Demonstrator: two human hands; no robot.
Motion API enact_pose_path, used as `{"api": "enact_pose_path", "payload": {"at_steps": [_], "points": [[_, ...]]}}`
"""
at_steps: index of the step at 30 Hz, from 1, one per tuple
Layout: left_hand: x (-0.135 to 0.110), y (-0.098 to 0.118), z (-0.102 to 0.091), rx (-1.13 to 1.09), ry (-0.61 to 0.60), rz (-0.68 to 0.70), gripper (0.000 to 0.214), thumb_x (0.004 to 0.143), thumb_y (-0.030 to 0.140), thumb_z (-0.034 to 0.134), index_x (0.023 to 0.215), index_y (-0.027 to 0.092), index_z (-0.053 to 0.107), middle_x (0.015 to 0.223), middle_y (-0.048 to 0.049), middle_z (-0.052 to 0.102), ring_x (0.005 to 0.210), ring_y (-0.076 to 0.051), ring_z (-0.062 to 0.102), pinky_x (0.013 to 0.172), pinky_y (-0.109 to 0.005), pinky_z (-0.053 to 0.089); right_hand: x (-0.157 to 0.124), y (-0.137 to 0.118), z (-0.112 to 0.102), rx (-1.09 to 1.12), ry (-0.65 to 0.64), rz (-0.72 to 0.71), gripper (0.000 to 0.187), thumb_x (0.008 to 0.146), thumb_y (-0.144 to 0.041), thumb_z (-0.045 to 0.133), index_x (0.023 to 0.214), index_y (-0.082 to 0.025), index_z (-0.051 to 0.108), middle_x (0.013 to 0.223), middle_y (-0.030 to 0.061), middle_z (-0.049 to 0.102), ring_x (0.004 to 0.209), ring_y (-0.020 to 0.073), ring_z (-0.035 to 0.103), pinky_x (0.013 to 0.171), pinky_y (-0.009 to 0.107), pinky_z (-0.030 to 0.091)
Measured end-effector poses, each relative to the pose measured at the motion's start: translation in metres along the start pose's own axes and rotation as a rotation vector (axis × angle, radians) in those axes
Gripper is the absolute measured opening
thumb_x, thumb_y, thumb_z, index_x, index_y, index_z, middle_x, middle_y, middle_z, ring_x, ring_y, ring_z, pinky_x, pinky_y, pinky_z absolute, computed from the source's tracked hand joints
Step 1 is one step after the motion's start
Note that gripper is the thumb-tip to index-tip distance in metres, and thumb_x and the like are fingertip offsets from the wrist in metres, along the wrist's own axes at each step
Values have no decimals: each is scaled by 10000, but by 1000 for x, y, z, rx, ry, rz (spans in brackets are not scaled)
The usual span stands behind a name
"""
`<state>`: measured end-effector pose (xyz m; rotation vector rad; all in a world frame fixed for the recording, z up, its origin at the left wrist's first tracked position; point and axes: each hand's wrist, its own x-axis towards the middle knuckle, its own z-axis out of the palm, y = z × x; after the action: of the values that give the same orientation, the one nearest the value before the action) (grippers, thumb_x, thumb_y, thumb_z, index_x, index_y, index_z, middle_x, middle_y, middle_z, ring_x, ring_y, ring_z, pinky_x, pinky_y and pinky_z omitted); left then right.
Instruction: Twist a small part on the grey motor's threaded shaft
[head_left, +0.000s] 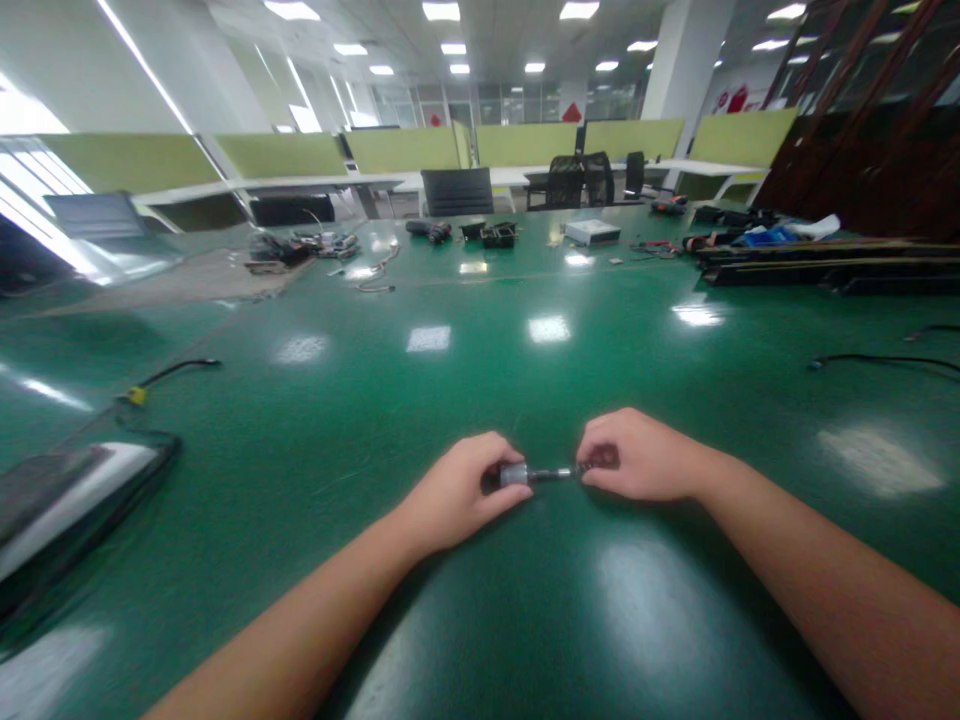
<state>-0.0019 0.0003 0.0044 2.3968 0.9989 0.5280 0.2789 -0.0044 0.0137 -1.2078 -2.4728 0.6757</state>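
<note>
My left hand (pixel 469 490) is closed around the short grey, cylindrical body of a small screwdriver-like tool (pixel 514 475), with thumb and fingertips on it. A thin dark and metallic shaft (pixel 553 474) points right from that body, level and just above the green tabletop (pixel 465 390). At the shaft's far end, my right hand (pixel 634 455) is pinched shut at the tip. Its fingers cover most of whatever small dark piece is there, so its kind cannot be made out.
On the left lies a dark and white flat device (pixel 82 500) beside a black cable (pixel 180 370). Cables and electronic parts (pixel 304 248), a silver box (pixel 592 232) and long black bars (pixel 825 265) sit along the far side. Another thin cable (pixel 877 358) rests at right.
</note>
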Motion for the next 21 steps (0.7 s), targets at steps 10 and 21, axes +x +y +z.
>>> {"api": "enact_pose_path", "payload": {"at_steps": [10, 21], "points": [[0, 0, 1, 25, 15, 43, 207, 881, 359, 722, 999, 199, 667, 918, -30, 684, 829, -194, 621, 760, -311, 456, 19, -20, 36, -38, 112, -154, 123, 896, -256, 662, 936, -183, 752, 852, 44, 695, 810, 168, 607, 740, 283, 436], [-2, 6, -1, 40, 16, 82, 170, 949, 351, 637, 1039, 206, 633, 962, -37, 655, 857, -192, 606, 783, -320, 457, 22, -24, 44, -40, 174, -156, 110, 895, -250, 664, 937, -180, 738, 872, 45, 703, 827, 169, 615, 753, 279, 454]]}}
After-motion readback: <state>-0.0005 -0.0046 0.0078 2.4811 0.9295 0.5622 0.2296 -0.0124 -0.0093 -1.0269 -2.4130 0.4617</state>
